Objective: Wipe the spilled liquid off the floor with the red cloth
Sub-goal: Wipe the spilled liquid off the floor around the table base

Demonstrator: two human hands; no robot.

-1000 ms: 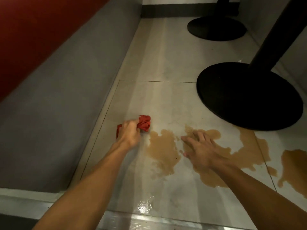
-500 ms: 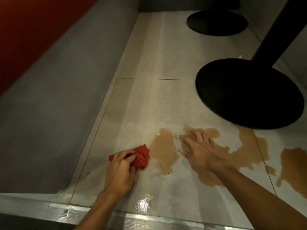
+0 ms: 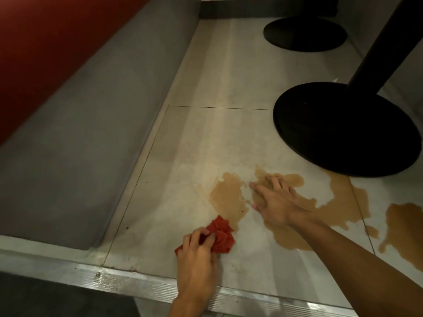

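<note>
While your left hand bore down at lower centre of the frame, its fingers were curled over the bunched cloth and gripped it against the floor. The cloth was wadded rather than spread. I judge that gave you a firm pad to push, but only a small wiping face.

Its upper right edge touched the near tip of the spill, at the leftmost brown patch. The bulk of the liquid lay further right, reaching the rim of the black table base, with a separate pool at the right edge.

Your right hand lay flat at centre right, fingers straight and splayed, holding nothing, palm down in the wet itself. I take that as a brace for your weight while you leaned low.

Finding: a hand planted in liquid was liable to slip and to carry the mess elsewhere.

The floor left of the cloth, toward the grey bench base, showed pale with only faint smears. Most of the spill was not yet taken up, so I rate the job as early. The next stroke would need to travel right, and the bracing hand would have to move clear of it.
</note>
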